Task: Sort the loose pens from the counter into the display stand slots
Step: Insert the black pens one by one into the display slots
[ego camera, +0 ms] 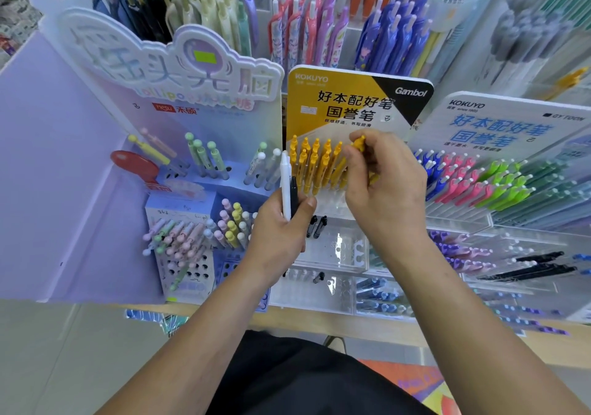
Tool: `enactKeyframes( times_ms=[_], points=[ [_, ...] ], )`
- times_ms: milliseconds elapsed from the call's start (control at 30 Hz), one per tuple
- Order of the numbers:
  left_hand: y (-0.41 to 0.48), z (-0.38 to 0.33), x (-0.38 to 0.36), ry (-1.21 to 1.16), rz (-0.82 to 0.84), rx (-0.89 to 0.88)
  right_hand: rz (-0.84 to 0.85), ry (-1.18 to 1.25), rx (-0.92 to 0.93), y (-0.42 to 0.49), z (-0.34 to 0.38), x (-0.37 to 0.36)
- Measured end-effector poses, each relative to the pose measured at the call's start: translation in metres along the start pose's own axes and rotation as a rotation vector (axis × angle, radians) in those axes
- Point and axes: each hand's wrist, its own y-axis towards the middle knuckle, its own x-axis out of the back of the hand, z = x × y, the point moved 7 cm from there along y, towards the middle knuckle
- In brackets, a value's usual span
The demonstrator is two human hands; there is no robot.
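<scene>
- A white pen (285, 184) and a black pen (293, 197) are held upright in the left hand (278, 235). The grip is closed round their lower ends, with the thumb pressed across the black barrel.
- A yellow pen (359, 143) is pinched near its top by the right hand (385, 194); that grip is clamped on it between thumb and forefinger.
- Only the clip end of that pen is seen above the fingertips — the barrel is hidden behind the hand, so whether its tip is seated in a slot cannot be told.
- The pinched pen is found at the right end of the row of yellow pens (315, 165), which are stood in the display stand (332, 254) under a yellow header card (345, 104).
- The white and black pens are held just left of that row.
- A pair of dark pens (317, 226) — probably black — is seen lower in a clear compartment of the stand, between the two hands.
- A lilac stand of pastel pens (204, 162) is set to the left, and rows of pink and green pens (479, 181) to the right.
- The stands are carried on a wooden bench (367, 326).
</scene>
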Motion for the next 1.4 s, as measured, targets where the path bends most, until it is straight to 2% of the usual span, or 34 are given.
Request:
enactKeyframes(
  times_ms=[300,433,600,800,1000,1100,1200,1233,1333,1400],
  points=[
    [0.002,-0.004,-0.003,-0.012,-0.001,0.004,0.106,-0.028,-0.066,-0.006,-0.022,-0.026],
    [0.000,-0.002,-0.007,-0.112,0.088,0.051,0.170,-0.074,-0.039,0.001,-0.019,-0.028],
    [-0.004,-0.007,-0.010,-0.205,0.185,0.061,0.226,0.026,-0.137,0.008,-0.027,-0.024],
    [-0.006,-0.007,-0.005,-0.211,0.159,0.049,0.412,-0.084,-0.082,0.014,-0.031,-0.037],
    [-0.011,-0.010,-0.004,-0.201,0.152,0.041,0.336,-0.105,-0.020,0.001,-0.027,-0.040],
    [-0.015,-0.014,-0.007,-0.207,0.173,0.042,0.277,-0.092,-0.132,-0.004,-0.025,-0.029],
    [-0.020,-0.020,-0.011,-0.225,0.238,0.058,0.180,0.048,-0.257,-0.016,-0.013,-0.006],
    [-0.022,-0.022,-0.014,-0.229,0.276,0.067,0.209,0.142,-0.300,-0.021,-0.010,-0.005],
    [-0.032,-0.025,-0.028,-0.263,0.416,0.127,0.540,0.515,-0.535,-0.046,-0.007,-0.021],
    [-0.040,-0.024,-0.038,-0.283,0.487,0.164,0.680,0.713,-0.659,-0.060,-0.005,-0.024]
  ],
)
